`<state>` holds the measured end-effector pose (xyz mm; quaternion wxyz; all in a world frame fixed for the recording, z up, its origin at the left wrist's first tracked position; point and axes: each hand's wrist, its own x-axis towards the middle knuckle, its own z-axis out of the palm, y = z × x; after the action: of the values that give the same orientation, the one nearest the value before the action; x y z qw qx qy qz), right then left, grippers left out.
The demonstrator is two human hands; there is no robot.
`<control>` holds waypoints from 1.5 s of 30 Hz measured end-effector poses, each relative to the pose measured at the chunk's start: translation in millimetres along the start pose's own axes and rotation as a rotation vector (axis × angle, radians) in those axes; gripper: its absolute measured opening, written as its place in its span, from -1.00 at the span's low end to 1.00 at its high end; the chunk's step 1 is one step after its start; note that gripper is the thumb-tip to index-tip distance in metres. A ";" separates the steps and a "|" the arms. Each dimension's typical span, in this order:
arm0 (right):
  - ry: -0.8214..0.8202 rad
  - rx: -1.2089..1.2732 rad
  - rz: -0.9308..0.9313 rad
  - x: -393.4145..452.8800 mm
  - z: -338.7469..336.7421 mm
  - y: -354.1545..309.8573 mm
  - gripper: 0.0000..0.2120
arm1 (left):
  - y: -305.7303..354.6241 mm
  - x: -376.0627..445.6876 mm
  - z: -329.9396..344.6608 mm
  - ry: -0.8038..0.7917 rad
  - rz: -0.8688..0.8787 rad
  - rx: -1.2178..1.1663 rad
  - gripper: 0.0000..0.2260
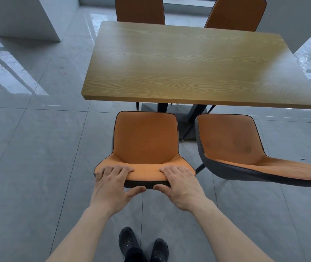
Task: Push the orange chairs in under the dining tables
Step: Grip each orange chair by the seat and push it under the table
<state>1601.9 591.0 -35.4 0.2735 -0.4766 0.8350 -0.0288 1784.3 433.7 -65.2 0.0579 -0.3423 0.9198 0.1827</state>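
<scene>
An orange chair (145,140) with dark piping stands in front of me, its seat just short of the near edge of the wooden dining table (194,63). My left hand (113,184) and my right hand (181,184) both grip the top of its backrest, fingers over the front and thumbs behind. A second orange chair (232,142) stands to the right, turned at an angle and also out from the table. Two more orange chairs, a left one (140,10) and a right one (236,14), stand close against the table's far side.
The floor is glossy grey tile (37,148). White pillars rise at the back left (24,16) and back right (292,21). The table's dark base (171,112) shows under its near edge. My feet in black shoes (143,244) stand behind the chair.
</scene>
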 end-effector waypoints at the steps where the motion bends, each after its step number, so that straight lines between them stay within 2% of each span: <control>1: 0.000 -0.003 -0.001 0.3 0.5 0.0 -0.32 | -0.1 -0.1 0.4 0.000 -0.001 -0.001 -0.22; 12: 0.002 -0.001 0.008 -2.1 0.8 -3.4 -0.31 | 1.9 -1.8 -2.7 -0.017 -0.017 0.002 -0.13; 18: -0.037 0.012 0.048 -9.4 -9.5 -12.6 -0.28 | 6.6 -5.5 -25.4 -0.129 -0.038 -0.021 -0.26; 28: -0.075 -0.019 0.017 8.1 -46.1 -51.5 -0.13 | -31.2 -16.9 -87.1 -0.036 -0.078 -0.045 -0.28; 34: -0.018 -0.079 -0.092 60.0 -73.5 -137.7 -0.12 | -105.8 -6.9 -139.2 0.021 -0.136 -0.072 -0.28; 45: 0.040 -0.118 -0.319 198.7 -124.1 -407.4 -0.15 | -363.4 -1.3 -288.4 0.165 -0.326 -0.112 -0.26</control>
<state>1781.0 181.6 110.5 0.2201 -0.6179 0.7542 -0.0322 2027.3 72.2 94.6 -0.0079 -0.5035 0.8420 0.1934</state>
